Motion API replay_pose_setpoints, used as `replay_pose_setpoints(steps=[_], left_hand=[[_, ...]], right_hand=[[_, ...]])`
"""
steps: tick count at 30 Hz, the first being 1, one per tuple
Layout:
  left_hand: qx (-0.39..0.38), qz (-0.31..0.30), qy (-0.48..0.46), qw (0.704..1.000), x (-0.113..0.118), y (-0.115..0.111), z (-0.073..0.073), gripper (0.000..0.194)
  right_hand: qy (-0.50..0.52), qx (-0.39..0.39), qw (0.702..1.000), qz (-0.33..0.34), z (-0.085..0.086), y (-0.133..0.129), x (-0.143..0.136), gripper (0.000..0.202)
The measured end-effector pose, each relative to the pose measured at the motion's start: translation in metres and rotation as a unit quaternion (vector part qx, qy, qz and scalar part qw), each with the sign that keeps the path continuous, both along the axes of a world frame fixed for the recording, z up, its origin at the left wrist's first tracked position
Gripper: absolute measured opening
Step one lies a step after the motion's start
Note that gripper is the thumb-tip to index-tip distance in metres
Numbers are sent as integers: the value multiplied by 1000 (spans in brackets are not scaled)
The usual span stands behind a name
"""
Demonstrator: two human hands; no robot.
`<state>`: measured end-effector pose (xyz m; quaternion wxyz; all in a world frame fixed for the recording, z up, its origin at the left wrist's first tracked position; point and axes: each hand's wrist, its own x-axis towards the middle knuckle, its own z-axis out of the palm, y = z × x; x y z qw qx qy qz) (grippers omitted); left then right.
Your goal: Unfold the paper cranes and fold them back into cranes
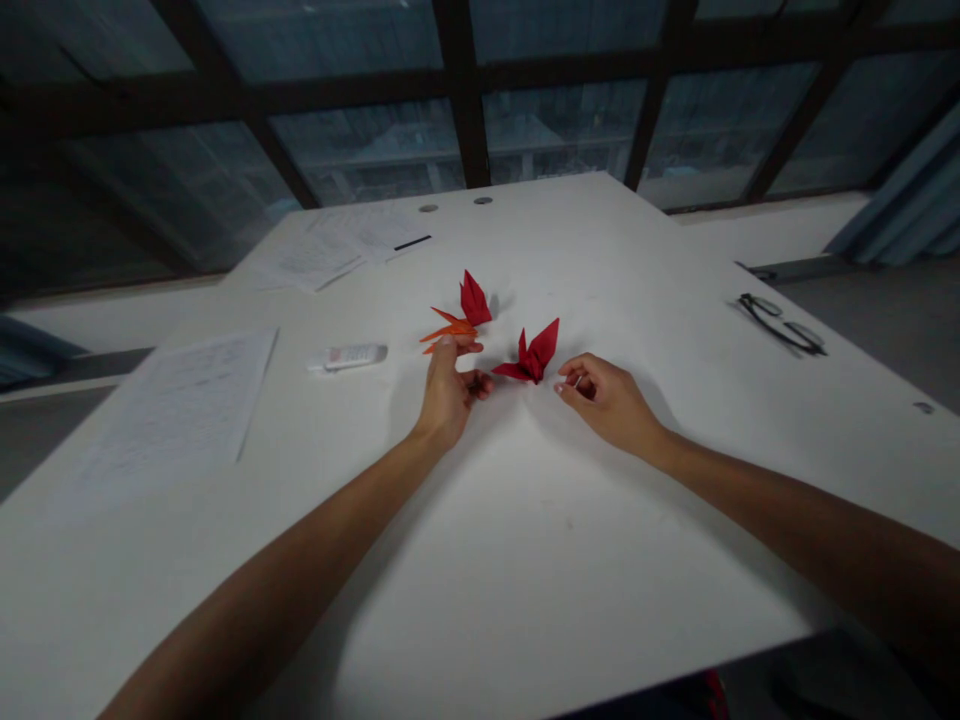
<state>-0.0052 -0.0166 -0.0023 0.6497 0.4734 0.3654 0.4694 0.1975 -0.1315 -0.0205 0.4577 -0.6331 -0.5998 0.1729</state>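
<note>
A red paper crane (534, 357) sits on the white table between my two hands, one pointed wing raised to the upper right. My left hand (448, 385) is to its left, fingers bent and apart. Just beyond that hand's thumb is an orange folded-paper crane (455, 327); part of it is hidden by the hand, and I cannot tell whether they touch. Another red folded-paper piece (473, 298) stands close behind the orange one. My right hand (600, 392) hovers right of the nearer red crane, its fingers curled with a gap at the tips and nothing visible between them.
A white tube (347, 357) lies left of my left hand. Printed sheets (176, 400) rest at the left, with more papers (330, 245) and a black pen (412, 242) farther back. Eyeglasses (782, 324) lie near the right table edge. Windows line the far side.
</note>
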Motion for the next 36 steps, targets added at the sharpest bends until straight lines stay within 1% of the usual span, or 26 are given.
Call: replay_pose_setpoints(steps=[4, 10, 14, 16, 19, 23, 26, 29, 33, 36], left_hand=[[-13, 17, -16, 1000, 2, 3, -2, 28], [10, 2, -3, 1000, 3, 5, -10, 32], [25, -7, -7, 1000, 2, 5, -13, 33], [32, -7, -8, 999, 2, 5, -13, 34], [50, -22, 32, 998, 0, 4, -12, 33], [74, -82, 82, 991, 0, -1, -10, 42], [86, -103, 95, 986, 1, -5, -9, 47], [84, -103, 97, 986, 2, -6, -6, 49], [76, -95, 86, 989, 3, -5, -4, 51], [66, -90, 73, 991, 3, -4, -6, 51]], right_hand=[[-25, -1, 1000, -6, 1, 6, -1, 17], [-117, 12, 993, -12, 2, 20, 0, 12], [-140, 19, 990, -15, 3, 23, -1, 14], [-156, 11, 988, -15, 4, 24, -3, 15], [-187, -19, 982, 2, 7, 29, -8, 14], [-184, -26, 983, 11, 10, 43, -14, 12], [-172, -19, 985, 12, 10, 53, -16, 9], [-160, -2, 986, 40, 9, 60, -14, 18], [-148, 22, 986, 80, 5, 66, -9, 15], [-142, 34, 985, 97, 3, 67, -7, 21]])
